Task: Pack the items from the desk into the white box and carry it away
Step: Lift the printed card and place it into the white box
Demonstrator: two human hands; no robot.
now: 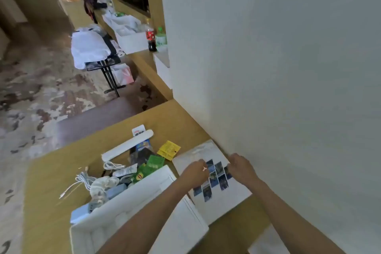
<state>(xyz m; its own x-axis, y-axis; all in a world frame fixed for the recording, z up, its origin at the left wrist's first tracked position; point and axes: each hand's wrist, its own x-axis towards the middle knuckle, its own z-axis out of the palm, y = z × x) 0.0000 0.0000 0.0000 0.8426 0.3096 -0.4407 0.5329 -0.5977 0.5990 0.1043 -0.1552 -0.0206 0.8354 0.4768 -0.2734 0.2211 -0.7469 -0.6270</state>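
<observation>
Forearms cross the white, smooth-walled rectangular box (115, 212), which stands open at the near edge of the tan wooden tabletop (51, 181). What shows of its inside looks white and bare, so I judge the packing hardly begun, with the carrying away yet to come.

Just beside the box, on its right, lies a flat, square white book (226, 194) with a mosaic of small blue-toned photographs on its matte cover. The left hand (195, 173) and the right hand (242, 168) are both on that cover, fingers bent down onto it. Blur hides whether they pinch the book or merely press it. It looks likely to be the first thing to go in.

Behind the box's far wall the remaining items lie loose in a heap:
- limp white cables (82, 179)
- a soft white tube (125, 171)
- crinkly green foil sachets (154, 164)
- yellow paper sachets (169, 149)
- a long, hard white case with rounded ends (127, 145)

Farther off, past mottled patterned carpet (41, 88), a dark cola bottle (150, 35) stands on a second tabletop beside another white box (132, 41).
</observation>
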